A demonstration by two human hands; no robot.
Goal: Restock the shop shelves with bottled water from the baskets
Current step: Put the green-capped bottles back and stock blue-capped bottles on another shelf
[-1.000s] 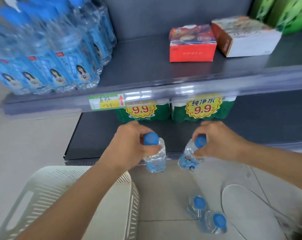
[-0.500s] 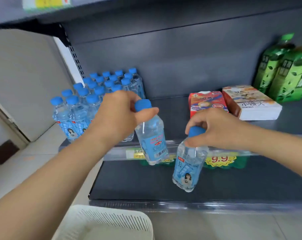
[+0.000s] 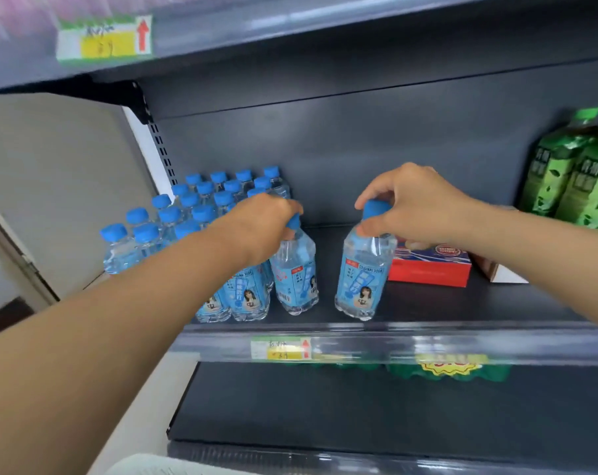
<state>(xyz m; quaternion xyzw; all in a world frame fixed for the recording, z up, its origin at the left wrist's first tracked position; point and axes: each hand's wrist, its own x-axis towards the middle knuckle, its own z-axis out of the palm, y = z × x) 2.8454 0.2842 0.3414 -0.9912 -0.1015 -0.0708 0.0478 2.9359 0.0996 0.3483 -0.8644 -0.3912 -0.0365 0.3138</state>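
My left hand point(image 3: 260, 228) grips the blue cap of a small water bottle point(image 3: 296, 279) that stands near the front of the dark shelf point(image 3: 462, 303), right beside the block of several matching blue-capped bottles point(image 3: 188, 214). My right hand point(image 3: 410, 204) holds another water bottle point(image 3: 361, 279) by its cap, a little to the right, its base at the shelf surface close to the front edge. Both bottles are upright with pale blue labels. Only the white basket's rim point(image 3: 146, 466) shows at the bottom edge.
A red box point(image 3: 431, 265) lies just right of the right-hand bottle, with a white box corner point(image 3: 500, 274) behind it. Green drink packs point(image 3: 572, 180) stand at the far right. A shelf above overhangs; green-wrapped packs point(image 3: 452, 371) sit on the shelf below.
Both hands rose from floor level to the shelf, carrying a bottle each, and moved forward over the shelf edge. The bottles now sit on or at the shelf surface.
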